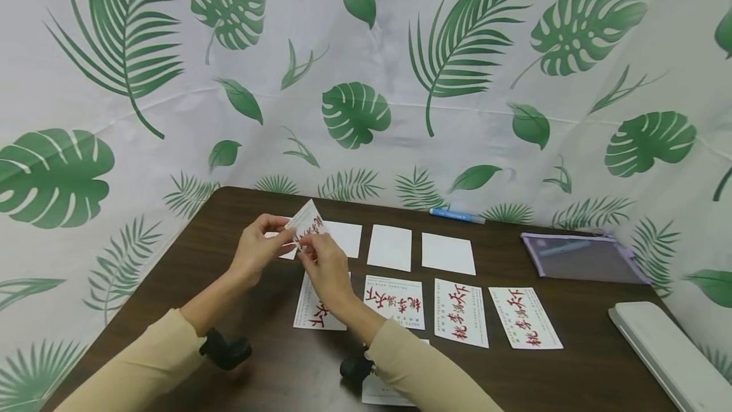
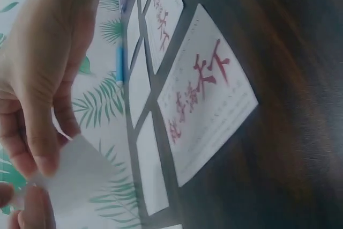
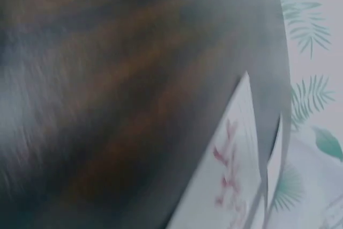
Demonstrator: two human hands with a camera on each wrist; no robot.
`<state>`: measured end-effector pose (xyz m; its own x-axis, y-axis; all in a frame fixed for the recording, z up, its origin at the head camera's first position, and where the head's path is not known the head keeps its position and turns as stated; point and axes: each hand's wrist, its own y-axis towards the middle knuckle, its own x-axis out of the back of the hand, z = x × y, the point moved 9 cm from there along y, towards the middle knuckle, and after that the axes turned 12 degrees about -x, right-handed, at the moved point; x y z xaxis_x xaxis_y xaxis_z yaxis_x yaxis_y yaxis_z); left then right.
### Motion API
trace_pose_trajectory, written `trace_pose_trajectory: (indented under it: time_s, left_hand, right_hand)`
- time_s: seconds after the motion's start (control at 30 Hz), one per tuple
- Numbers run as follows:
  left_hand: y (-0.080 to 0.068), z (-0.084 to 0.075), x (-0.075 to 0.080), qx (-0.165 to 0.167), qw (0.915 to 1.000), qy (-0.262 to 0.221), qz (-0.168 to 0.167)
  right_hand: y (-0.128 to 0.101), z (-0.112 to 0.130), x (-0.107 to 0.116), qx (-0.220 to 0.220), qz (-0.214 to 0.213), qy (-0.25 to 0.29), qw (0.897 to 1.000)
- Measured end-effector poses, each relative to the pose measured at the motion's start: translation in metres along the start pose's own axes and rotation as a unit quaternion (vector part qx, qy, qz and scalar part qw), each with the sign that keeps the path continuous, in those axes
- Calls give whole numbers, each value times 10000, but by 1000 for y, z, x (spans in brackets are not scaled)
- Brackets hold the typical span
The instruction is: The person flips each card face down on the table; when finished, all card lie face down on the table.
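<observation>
Above the table (image 1: 257,361), both hands' fingers (image 1: 288,241) pinch one raised, tilted card (image 1: 307,224) between them.

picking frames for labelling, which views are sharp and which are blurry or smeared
Head view: sharp and evenly lit, print on the held card and table cards readable. Left wrist view: printed card fairly clear, left hand soft and close. Right wrist view: heavily smeared, wood grain streaked, card print only a red blur.

Makeshift desk booth: dark wooden table (image 1: 572,374) boxed in by leaf-print cloth (image 1: 400,49); pen (image 1: 455,215), pencil pouch (image 1: 580,258), printed cards (image 1: 460,311).
</observation>
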<state>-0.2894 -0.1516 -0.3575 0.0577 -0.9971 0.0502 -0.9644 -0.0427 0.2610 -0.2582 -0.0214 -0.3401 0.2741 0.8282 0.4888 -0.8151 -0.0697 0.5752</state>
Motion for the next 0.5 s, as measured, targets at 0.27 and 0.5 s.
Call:
trace_pose_trajectory:
  time_s: [0.27,0.5]
  left_hand:
    - [6,-6,20,-532,9937,894,-410]
    - [-1,23,47,61,9782,2075,-109]
  right_hand:
    - [14,-15,22,-329,-798,613,9944]
    - [2,-46,5,-2101,-256,1576,9645]
